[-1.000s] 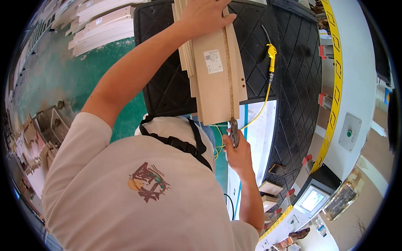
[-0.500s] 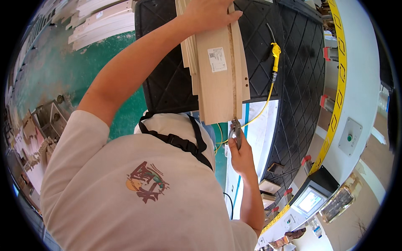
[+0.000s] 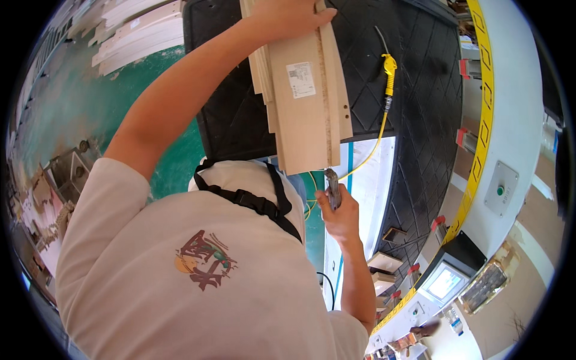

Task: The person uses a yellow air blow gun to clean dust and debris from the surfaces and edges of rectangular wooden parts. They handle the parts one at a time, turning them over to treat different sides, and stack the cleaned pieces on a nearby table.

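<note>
A pale wooden board point(image 3: 300, 129) with a white label point(image 3: 301, 80) lies on a small stack of similar boards, on a black padded work surface point(image 3: 234, 120). At its far part, my left hand point(image 3: 291, 18) is closed over the board, thumb out along the right edge; some fingers are cut off by the frame's top. Just off the board's near right corner, my right hand point(image 3: 341, 216) is closed around grey metal pliers point(image 3: 332, 189). The tips of the pliers are at the board's near edge; whether they touch it I cannot tell.
A yellow air blow gun point(image 3: 389, 75) on a yellow hose lies right of the boards. Further right runs a white machine beam point(image 3: 510, 138) with a yellow strip, a green button and a small screen point(image 3: 443, 283). More boards point(image 3: 141, 39) are stacked at the far left.
My right hand has turned the pliers more upright at the board's near end. The board and both hands appear slightly further left, as does most of the scene.
</note>
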### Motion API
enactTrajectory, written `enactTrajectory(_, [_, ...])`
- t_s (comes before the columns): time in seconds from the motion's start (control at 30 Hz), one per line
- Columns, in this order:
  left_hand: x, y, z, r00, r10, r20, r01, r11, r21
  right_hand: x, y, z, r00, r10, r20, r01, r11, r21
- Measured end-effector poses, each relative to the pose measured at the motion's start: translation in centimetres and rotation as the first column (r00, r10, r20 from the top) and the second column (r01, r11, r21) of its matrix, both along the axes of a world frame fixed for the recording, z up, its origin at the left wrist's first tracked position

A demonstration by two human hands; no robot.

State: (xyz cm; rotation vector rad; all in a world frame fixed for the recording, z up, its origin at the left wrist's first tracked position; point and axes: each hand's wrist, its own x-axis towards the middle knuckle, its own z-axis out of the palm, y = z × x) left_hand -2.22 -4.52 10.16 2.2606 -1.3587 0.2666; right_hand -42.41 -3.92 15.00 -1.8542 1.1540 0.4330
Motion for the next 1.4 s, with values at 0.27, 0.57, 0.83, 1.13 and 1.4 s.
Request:
enactTrajectory(0.27, [1.6, -1.5, -2.3, 0.991, 0.077, 0.112, -0.090, 0.989, 0.113, -5.8, -6.4, 6.0, 0.808, -0.473, 0.352, 0.387, 0.876, 0.289])
enactTrajectory(0.57, [-0.3, -1.9, 1.4, 0.999, 0.039, -0.005, -0.037, 0.983, 0.179, -13.1, -15.9, 13.7, 0.599, -0.463, 0.654, 0.613, 0.790, -0.002])
enactTrajectory(0.83, [0.5, -1.8, 1.3, 0.997, 0.053, -0.051, -0.048, 0.995, 0.086, -4.1, -22.7, -1.5, 0.712, -0.584, 0.389, 0.564, 0.806, 0.179])
enactTrajectory(1.13, [0.1, -2.7, 2.8, 0.993, 0.089, -0.082, -0.070, 0.973, 0.218, 22.7, -47.6, -13.3, 0.843, 0.296, 0.450, -0.010, 0.844, -0.536])
enactTrajectory(1.4, [0.2, -3.1, 3.1, 0.989, 0.139, -0.055, -0.119, 0.954, 0.276, 35.9, -60.4, -14.1, 0.632, 0.763, -0.132, -0.410, 0.185, -0.893])
